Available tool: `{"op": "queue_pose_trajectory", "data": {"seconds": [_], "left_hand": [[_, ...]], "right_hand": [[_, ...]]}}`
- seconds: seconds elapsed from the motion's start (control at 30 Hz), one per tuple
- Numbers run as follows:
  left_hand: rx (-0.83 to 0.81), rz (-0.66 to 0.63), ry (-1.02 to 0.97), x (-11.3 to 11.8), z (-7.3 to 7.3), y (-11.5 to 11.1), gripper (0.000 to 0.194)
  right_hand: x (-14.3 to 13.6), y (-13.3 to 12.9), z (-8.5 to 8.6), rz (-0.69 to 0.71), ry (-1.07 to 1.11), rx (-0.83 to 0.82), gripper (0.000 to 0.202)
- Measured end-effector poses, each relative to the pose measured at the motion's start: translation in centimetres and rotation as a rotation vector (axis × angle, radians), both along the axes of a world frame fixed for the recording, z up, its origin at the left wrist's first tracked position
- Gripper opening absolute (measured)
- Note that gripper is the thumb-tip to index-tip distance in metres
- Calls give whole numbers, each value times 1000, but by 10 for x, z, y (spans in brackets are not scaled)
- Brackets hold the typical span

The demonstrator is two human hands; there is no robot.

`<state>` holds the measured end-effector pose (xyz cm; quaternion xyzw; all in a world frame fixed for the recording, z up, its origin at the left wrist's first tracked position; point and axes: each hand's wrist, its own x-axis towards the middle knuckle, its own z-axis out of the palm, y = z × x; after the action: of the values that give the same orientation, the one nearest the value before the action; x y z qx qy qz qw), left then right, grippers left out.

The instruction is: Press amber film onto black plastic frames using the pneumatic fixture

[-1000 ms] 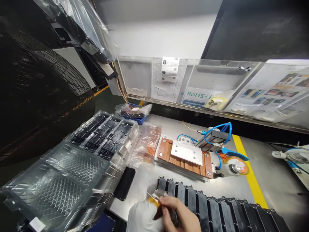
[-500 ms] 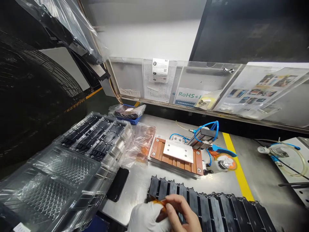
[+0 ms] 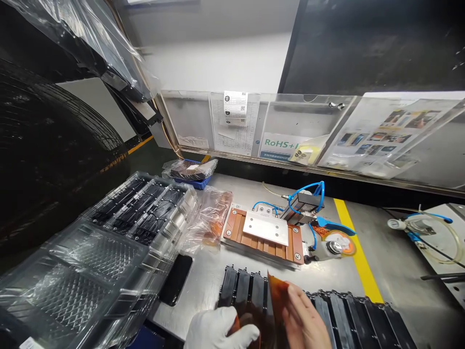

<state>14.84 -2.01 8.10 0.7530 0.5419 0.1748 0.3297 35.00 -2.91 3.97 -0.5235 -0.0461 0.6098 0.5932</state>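
Nearest, the gloved left hand (image 3: 221, 329) and bare right hand (image 3: 307, 317) each hold amber film (image 3: 277, 293) in a narrow grip over black strips (image 3: 242, 287) on the desk (image 3: 207, 286), with a copper-colored fixture (image 3: 293, 242) beyond and clear document holders (image 3: 192, 121) farthest.

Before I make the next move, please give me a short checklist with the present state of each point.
1. Right hand grips the amber film: ok.
2. Both hands gloved: not ok; only the left hand wears a glove.
3. Black parts lie side by side: ok.
4. Phone apart from the black parts: ok.
5. Film free of dust: cannot tell.
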Motion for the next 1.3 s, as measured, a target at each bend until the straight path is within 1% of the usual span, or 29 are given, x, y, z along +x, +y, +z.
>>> {"op": "queue_pose_trajectory", "data": {"seconds": [0.07, 0.1, 0.17, 0.23, 0.27, 0.33, 0.37, 0.43, 0.53, 0.57, 0.63, 0.67, 0.7, 0.73, 0.77, 0.8, 0.83, 0.87, 0.9, 0.93, 0.97, 1.0, 1.03, 1.1, 1.17, 1.23, 1.27, 1.3], "left_hand": [[-37, 64, 19, -17, -4, 1, 41], [-50, 119, 32, -28, -6, 1, 42], [-61, 240, 75, -55, -14, 0, 44], [-76, 360, 192, -86, -23, 0, 46], [-102, 412, 273, -101, -27, 0, 45], [-186, 451, 414, -124, -35, 6, 37], [-232, 457, 482, -132, -39, 10, 34], [-314, 431, 588, -138, -49, 24, 35], [-365, 363, 672, -131, -73, 49, 43], [-348, 343, 670, -127, -82, 57, 45], [-249, 329, 663, -117, -96, 69, 47], [-173, 325, 648, -110, -100, 73, 49], [-96, 318, 608, -103, -100, 76, 51], [-39, 302, 535, -93, -97, 77, 49], [-23, 274, 425, -82, -90, 78, 44], [-61, 237, 286, -69, -79, 77, 38], [-155, 189, 140, -54, -65, 77, 33], [-285, 137, -1, -39, -50, 76, 30], [-423, 87, -106, -24, -35, 75, 30], [-534, 32, -165, -10, -20, 75, 31], [-582, -24, -207, 2, -8, 75, 30], [-595, -73, -229, 12, 2, 76, 29], [-581, -116, -236, 20, 8, 76, 27], [-510, -159, -203, 29, 13, 78, 21], [-456, -172, -122, 31, 9, 80, 19], [-396, -178, -28, 29, 4, 82, 18], [-372, -175, 4, 27, 2, 84, 18], [-359, -159, 21, 24, 1, 86, 19]], "right_hand": [[20, 2, -1, -128, 42, -63, 35], [30, 3, 0, -204, 44, -83, 35], [49, 6, 7, -350, 37, -99, 25], [66, 10, 15, -476, -7, -74, 12], [74, 11, 19, -535, -44, -52, 10], [85, 12, 24, -591, -121, -6, 10], [90, 12, 25, -586, -158, 10, 13], [95, 12, 25, -504, -205, 13, 27], [96, 14, 20, -355, -286, -38, 50], [94, 16, 19, -303, -320, -72, 54], [89, 19, 18, -171, -411, -143, 55], [85, 20, 19, -82, -463, -162, 53], [80, 22, 19, 27, -508, -158, 51], [74, 24, 20, 142, -551, -129, 47], [67, 25, 22, 256, -585, -82, 43], [59, 27, 23, 373, -608, -28, 39], [52, 29, 24, 482, -625, 20, 35], [44, 31, 25, 575, -643, 53, 32], [37, 34, 26, 651, -666, 73, 30], [31, 36, 26, 710, -691, 83, 28], [26, 39, 27, 755, -714, 88, 26], [22, 41, 27, 786, -737, 94, 25], [19, 42, 28, 806, -756, 99, 24], [16, 44, 29, 835, -774, 105, 22], [18, 43, 30, 851, -758, 113, 23], [27, 41, 27, 890, -661, 134, 28], [34, 41, 24, 908, -589, 139, 33], [43, 40, 18, 890, -536, 130, 39]]}}
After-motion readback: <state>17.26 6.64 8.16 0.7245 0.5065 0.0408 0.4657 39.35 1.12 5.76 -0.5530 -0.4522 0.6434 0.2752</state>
